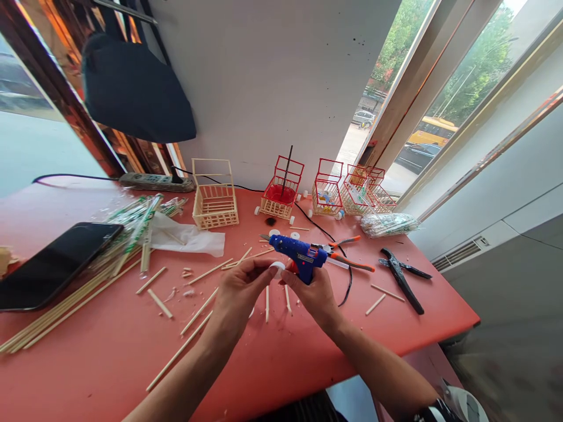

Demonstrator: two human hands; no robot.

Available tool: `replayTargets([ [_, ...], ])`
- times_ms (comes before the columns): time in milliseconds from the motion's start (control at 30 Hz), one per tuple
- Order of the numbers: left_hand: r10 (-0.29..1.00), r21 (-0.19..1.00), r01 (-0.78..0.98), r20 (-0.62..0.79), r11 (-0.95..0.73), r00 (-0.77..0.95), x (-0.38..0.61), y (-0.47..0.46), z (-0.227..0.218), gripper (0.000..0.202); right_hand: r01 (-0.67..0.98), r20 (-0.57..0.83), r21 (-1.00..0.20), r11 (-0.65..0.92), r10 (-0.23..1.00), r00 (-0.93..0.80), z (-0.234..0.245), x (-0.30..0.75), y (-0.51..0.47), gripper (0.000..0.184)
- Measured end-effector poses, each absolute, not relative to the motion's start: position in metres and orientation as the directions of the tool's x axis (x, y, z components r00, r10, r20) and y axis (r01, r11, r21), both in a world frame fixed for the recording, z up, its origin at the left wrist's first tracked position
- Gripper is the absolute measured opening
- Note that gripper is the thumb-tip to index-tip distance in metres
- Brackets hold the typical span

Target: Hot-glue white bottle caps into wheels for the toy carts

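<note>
My left hand (237, 284) pinches a small white disc (277, 266) between thumb and fingers. A blue glue gun (303, 258) is in my right hand (319, 299), its handle partly hidden by my thumb and its nozzle pointing left. My right thumb tip is close to the disc; whether it touches cannot be made out. Two short wooden sticks, one of them a left stick (267, 305), show just below my hands. Two more white discs, including a right one (295, 235), lie beyond the glue gun.
Loose sticks and long sticks (65, 302) lie left, near a phone (61, 264). Farther back stand a plain stick basket (215, 202), a red-trimmed cart (281, 193) and more carts. Orange-handled pliers (354, 262), black cutters (402, 281) and a black cable (350, 281) lie right.
</note>
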State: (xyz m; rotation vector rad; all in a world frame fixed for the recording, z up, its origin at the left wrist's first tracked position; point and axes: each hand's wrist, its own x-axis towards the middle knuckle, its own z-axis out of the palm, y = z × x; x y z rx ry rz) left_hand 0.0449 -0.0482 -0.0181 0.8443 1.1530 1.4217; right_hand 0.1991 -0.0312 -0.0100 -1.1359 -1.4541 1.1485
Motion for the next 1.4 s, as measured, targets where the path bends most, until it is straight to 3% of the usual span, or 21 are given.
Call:
replayTargets([
  [667, 0.978, 0.955, -0.285, -0.132, 0.081, -0.164, 0.044, -0.047, -0.015, 0.05, 0.112, 0.097, -0.987, 0.114, 0.984, -0.148, -0.01, 0.198, -0.034, 0.034],
  [933, 0.986, 0.961, -0.271, -0.098, 0.059, -0.132, 0.042, -0.048, -0.018, 0.036, 0.113, 0.119, -0.984, 0.137, 0.981, -0.154, -0.009, 0.198, -0.035, 0.033],
  [1267, 0.981, 0.998, -0.05, 0.029, -0.04, -0.192, 0.048, -0.045, -0.027, 0.017, 0.132, 0.13, -0.981, 0.14, 0.988, -0.083, -0.017, 0.196, -0.037, 0.033],
  [1400, 0.987, 0.994, -0.086, 0.05, -0.064, -0.156, 0.046, -0.045, -0.024, 0.024, 0.118, 0.112, -0.986, 0.122, 0.989, -0.095, -0.015, 0.196, -0.035, 0.031],
])
